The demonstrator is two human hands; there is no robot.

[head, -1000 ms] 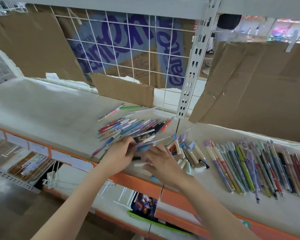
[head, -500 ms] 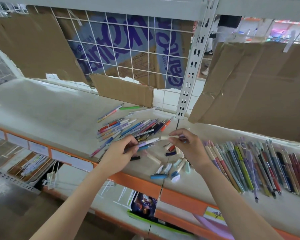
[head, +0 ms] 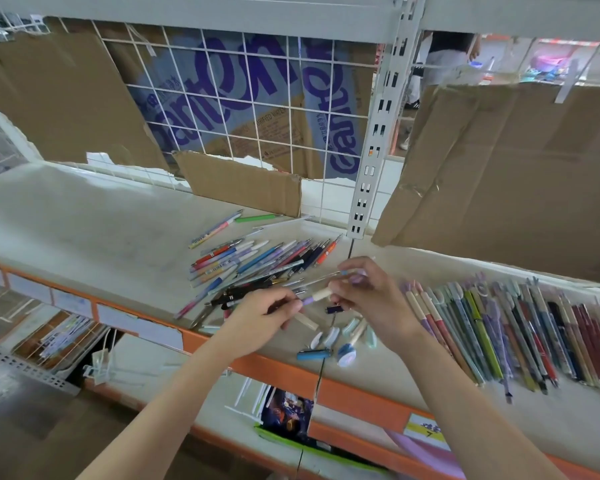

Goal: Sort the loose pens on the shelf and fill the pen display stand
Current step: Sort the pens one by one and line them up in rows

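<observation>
A loose heap of coloured pens [head: 257,263] lies on the grey shelf [head: 84,230]. A sorted row of pens [head: 506,327] lies side by side at the right. Both hands meet over the shelf's front. My left hand [head: 260,323] pinches the purple end of a pen with a cream barrel [head: 317,296]. My right hand [head: 371,299] holds the pen's other end, with thin pens sticking out of its fingers. Several loose caps and short pieces [head: 340,341] lie below the hands near the orange shelf edge [head: 278,370]. No display stand is in sight.
Cardboard sheets [head: 499,181] and a white wire grid [head: 257,109] back the shelf, split by a slotted upright post [head: 378,133]. A lower shelf [head: 194,386] holds packaged goods. A person stands behind the rack at the upper right.
My right hand left the caps at the front, lifted up and right, then came back toward my left hand. Both now hold one pen between them. The caps lie uncovered.
</observation>
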